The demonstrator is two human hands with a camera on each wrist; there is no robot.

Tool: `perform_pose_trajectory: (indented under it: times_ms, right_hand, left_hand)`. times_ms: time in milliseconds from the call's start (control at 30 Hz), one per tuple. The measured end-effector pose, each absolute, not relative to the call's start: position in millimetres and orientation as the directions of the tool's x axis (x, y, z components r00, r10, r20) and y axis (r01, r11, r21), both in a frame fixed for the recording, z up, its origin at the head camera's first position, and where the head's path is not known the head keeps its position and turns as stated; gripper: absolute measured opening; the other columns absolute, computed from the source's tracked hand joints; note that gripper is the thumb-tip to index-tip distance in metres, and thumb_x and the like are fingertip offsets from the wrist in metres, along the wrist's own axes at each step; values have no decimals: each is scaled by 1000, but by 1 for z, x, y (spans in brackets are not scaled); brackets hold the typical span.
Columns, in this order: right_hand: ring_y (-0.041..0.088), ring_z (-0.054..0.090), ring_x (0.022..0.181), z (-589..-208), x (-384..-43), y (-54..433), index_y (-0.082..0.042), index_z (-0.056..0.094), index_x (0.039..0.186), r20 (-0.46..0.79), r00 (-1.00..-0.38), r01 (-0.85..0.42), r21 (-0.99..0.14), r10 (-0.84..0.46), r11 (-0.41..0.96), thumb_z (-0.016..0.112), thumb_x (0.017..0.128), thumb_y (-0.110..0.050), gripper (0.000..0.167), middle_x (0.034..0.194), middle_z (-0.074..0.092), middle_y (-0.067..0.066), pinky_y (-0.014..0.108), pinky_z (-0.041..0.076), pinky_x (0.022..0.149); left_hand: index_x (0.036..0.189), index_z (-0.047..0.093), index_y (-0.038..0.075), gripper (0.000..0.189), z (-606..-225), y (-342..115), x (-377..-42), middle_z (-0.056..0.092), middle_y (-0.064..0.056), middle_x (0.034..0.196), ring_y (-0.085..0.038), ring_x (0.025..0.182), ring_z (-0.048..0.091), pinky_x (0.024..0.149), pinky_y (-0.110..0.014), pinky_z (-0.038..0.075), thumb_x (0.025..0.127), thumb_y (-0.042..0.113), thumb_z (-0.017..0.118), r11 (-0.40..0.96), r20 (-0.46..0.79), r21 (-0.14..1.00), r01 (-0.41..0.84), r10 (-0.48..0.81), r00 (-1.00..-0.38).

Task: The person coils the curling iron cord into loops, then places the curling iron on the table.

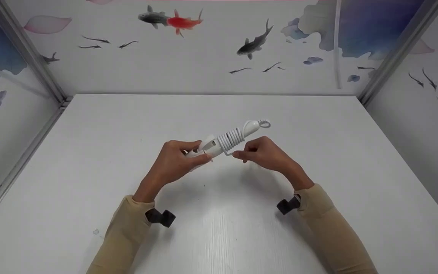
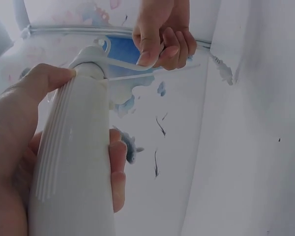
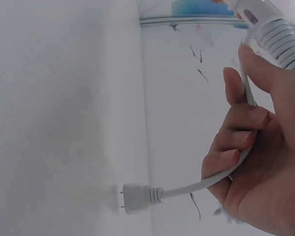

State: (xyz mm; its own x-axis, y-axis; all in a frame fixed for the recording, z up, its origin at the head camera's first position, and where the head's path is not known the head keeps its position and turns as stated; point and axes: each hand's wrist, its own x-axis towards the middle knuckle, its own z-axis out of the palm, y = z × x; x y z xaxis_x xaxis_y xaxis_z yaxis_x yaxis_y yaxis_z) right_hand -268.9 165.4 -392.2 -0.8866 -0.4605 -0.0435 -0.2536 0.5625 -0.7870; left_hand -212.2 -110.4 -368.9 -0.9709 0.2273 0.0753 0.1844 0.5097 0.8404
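Note:
A white wand-shaped electrical appliance (image 1: 216,149) is held slanting above the table, its far end pointing up to the right. My left hand (image 1: 175,160) grips its body, thumb on one side and fingers round the other. White cord (image 1: 231,139) is wound in several close turns around the appliance, and a small cord loop (image 1: 265,123) stands at its tip. Just right of the turns, my right hand (image 1: 266,154) pinches the free length of cord between thumb and forefinger, other fingers curled over it. In the right wrist view a two-pin plug (image 3: 137,199) hangs from that length.
The white table (image 1: 219,228) lies beneath both hands. Behind it rises a white panel (image 1: 203,76) painted with fish, with side panels and metal posts (image 1: 40,49) at the corners. Dark wrist cameras (image 1: 161,218) stick out by the tan sleeves (image 1: 127,236).

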Motion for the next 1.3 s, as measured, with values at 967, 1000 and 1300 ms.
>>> perform_pose_trajectory:
  times_ms: [967,1000,1300]
  right_hand:
    - [12,54,74,-378,-264,175,-9,76,85,-98,-760,-348,-774,-643,529,76,89,-26,17,83,71,8,28,47,71]
    - [12,54,75,-376,-263,175,-8,76,87,-92,-759,-347,-781,-645,519,74,91,-24,17,86,71,10,28,46,72]
    - [18,57,86,-367,-254,168,-3,75,99,-66,-763,-361,-781,-643,509,63,99,-23,24,100,74,13,33,45,83]
  left_hand:
    - [119,75,23,46,-375,-99,-204,78,4,102,-8,72,57,62,-25,47,80,45,81,642,-31,590,489,624,-781]
    - [119,75,22,46,-375,-99,-204,78,4,103,-9,73,57,63,-26,47,80,45,81,646,-32,592,481,616,-787]
    - [122,73,18,48,-378,-94,-204,78,0,105,-12,73,50,61,-26,40,81,42,80,722,-53,563,402,517,-854]
